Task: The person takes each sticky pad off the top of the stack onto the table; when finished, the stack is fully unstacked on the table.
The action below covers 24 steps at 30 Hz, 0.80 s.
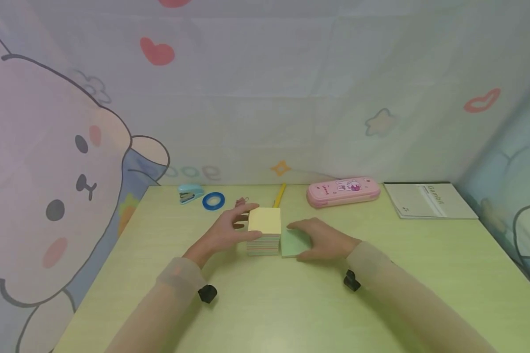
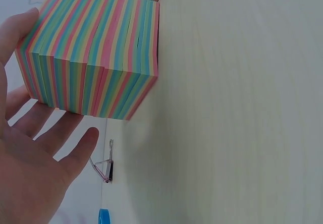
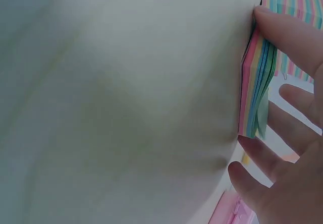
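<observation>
A tall block of sticky notes (image 1: 264,220) stands in the middle of the table, pale yellow on top. Its sides show pink, yellow, green and blue stripes in the left wrist view. My left hand (image 1: 229,228) holds this block between the thumb at the near side and the index finger at the far side, the other fingers spread. Just right of it lies a thinner sticky note pad (image 1: 293,245) with a light green top. My right hand (image 1: 324,239) grips that pad by its near and far edges, thumb at the near corner (image 3: 267,24).
Behind the left hand lie a light blue stapler (image 1: 191,194), a blue tape roll (image 1: 213,208) and a binder clip (image 2: 108,171). A yellow pencil (image 1: 280,195) is behind the block. A pink pencil case (image 1: 343,192) and a notebook (image 1: 428,201) lie at the back right.
</observation>
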Tool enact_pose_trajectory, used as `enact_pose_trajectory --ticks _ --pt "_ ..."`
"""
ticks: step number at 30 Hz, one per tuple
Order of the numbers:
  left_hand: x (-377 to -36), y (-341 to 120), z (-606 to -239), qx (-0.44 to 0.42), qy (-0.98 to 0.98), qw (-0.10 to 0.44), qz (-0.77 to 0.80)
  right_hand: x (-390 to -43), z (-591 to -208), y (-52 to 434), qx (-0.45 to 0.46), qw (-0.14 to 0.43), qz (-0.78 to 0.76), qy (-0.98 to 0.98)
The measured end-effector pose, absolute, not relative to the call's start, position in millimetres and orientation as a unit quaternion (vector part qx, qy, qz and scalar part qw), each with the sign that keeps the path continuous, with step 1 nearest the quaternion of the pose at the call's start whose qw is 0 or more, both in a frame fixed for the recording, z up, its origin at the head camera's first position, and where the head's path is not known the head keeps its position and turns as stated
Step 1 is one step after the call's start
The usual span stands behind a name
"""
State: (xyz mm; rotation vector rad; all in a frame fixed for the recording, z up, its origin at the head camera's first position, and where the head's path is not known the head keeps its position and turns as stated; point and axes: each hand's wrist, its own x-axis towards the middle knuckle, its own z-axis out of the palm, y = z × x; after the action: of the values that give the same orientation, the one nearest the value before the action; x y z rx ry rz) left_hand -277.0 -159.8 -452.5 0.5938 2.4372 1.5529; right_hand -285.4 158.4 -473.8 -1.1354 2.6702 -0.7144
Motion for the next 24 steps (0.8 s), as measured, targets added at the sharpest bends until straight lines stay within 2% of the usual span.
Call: enact_pose_trajectory --ticks 15,24 --pt "-276.8 -160.8 -452.6 0.209 0.816 0.099 0.530 -283.6 -472.7 152.6 -0.369 0.066 -0.232 0.898" --pt "-276.4 -160.2 -453.0 0.209 0.818 0.096 0.527 -286.3 -466.3 150.5 -0.356 0.087 -0.224 0.903"
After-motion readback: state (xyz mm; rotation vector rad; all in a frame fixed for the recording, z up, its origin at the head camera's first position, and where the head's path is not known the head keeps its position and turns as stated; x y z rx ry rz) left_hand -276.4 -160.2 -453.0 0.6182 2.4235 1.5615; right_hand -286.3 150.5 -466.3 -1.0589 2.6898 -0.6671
